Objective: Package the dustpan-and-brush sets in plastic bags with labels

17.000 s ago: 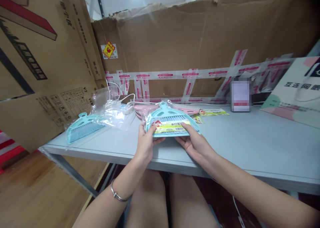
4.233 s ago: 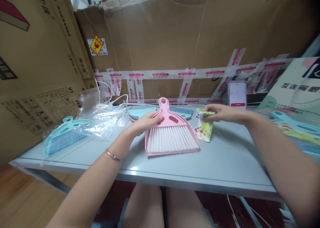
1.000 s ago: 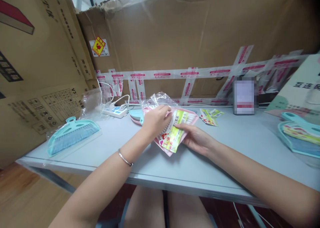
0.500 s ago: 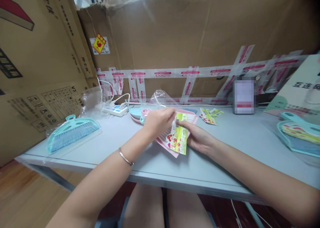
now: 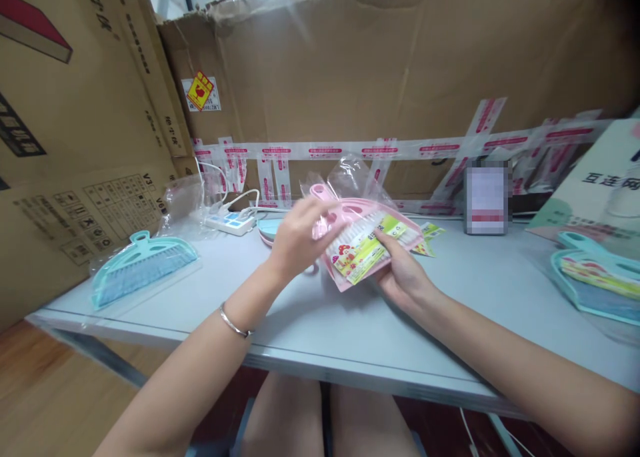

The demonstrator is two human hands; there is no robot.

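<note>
We hold a pink dustpan-and-brush set (image 5: 364, 207) tilted over the middle of the grey table (image 5: 320, 327), its handle pointing away and to the left. Our right hand (image 5: 409, 270) grips its near right side, the thumb pressed flat on the yellow-green label card (image 5: 367, 251), the fingers tucked underneath; that forearm slants in from the lower right. Our left hand (image 5: 301, 240) is blurred at the left side, its wrist raised, the back of the hand upward and the fingers bent toward the handle; we cannot tell whether it pinches anything. A silver bangle (image 5: 235, 321) circles the left wrist. Clear plastic film (image 5: 346, 173) stands up behind the set.
</note>
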